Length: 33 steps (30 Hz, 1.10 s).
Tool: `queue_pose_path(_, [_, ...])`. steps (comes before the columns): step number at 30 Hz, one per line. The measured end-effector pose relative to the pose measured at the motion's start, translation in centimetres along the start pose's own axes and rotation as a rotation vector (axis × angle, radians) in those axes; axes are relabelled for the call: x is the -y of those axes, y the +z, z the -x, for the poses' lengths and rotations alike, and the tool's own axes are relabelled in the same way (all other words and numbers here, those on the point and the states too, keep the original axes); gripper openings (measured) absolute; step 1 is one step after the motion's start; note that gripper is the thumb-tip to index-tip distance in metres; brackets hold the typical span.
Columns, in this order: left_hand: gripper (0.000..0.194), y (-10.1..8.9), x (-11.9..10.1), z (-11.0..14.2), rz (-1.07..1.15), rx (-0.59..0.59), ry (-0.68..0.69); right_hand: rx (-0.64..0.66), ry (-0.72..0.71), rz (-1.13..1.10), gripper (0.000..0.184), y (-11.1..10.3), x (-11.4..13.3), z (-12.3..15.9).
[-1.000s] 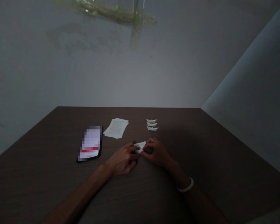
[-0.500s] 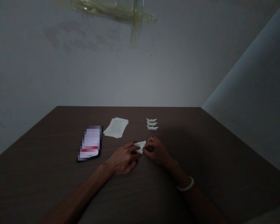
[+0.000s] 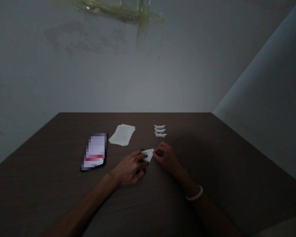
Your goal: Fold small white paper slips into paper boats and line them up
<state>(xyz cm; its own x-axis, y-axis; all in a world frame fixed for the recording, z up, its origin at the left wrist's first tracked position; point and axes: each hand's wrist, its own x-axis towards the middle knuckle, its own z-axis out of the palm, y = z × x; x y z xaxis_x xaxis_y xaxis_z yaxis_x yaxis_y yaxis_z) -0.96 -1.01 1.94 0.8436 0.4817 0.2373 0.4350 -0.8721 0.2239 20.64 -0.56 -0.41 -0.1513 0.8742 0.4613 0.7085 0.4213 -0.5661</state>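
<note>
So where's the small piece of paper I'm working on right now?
The small piece of paper is below centre in the head view, partly under your left hand, with your right hand at its right corner.

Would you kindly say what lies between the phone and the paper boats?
The head view shows a stack of printed sheets between the phone and the paper boats.

Item: my left hand [image 3: 129, 168], five-fingered, slim, bare at wrist and forearm.
Item: my right hand [image 3: 168, 160], matching, with a bare forearm above the wrist.
Item: one bracelet [image 3: 198, 194], off-white, a single narrow round band with a knobbly outline, worn at my right wrist; too dim here to say whether beaded or braided.
</note>
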Motion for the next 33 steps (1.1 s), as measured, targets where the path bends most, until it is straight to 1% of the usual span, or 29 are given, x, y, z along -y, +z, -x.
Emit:
queue_pose_path(3, [0.031,-0.02,-0.07,-0.03,-0.007,0.015,-0.004,-0.01,0.03,0.009,0.009,0.17,-0.2,-0.05])
queue_pose_path(8, [0.031,0.14,0.0,0.01,-0.017,0.001,-0.002,-0.035,0.041,0.013,0.009,0.44,-0.54,-0.01])
queue_pose_path(15, [0.028,-0.01,0.08,-0.01,-0.005,-0.006,0.007,0.015,-0.049,-0.005,0.007,0.33,-0.29,0.28])
queue_pose_path(23, [0.025,-0.11,0.13,-0.09,0.092,-0.021,-0.003,0.115,-0.117,-0.052,0.022,0.18,-0.18,0.53])
queue_pose_path(27, [0.024,-0.09,0.08,-0.08,0.104,-0.029,-0.013,0.133,-0.12,-0.062,0.026,0.16,-0.16,0.61])
queue_pose_path(30, [0.023,0.01,0.1,-0.04,0.101,-0.027,-0.01,0.105,-0.102,-0.058,0.022,0.2,-0.21,0.53])
queue_pose_path(33, [0.022,0.12,0.17,-0.03,0.11,-0.027,-0.001,0.05,-0.046,-0.048,0.013,0.29,-0.38,0.33])
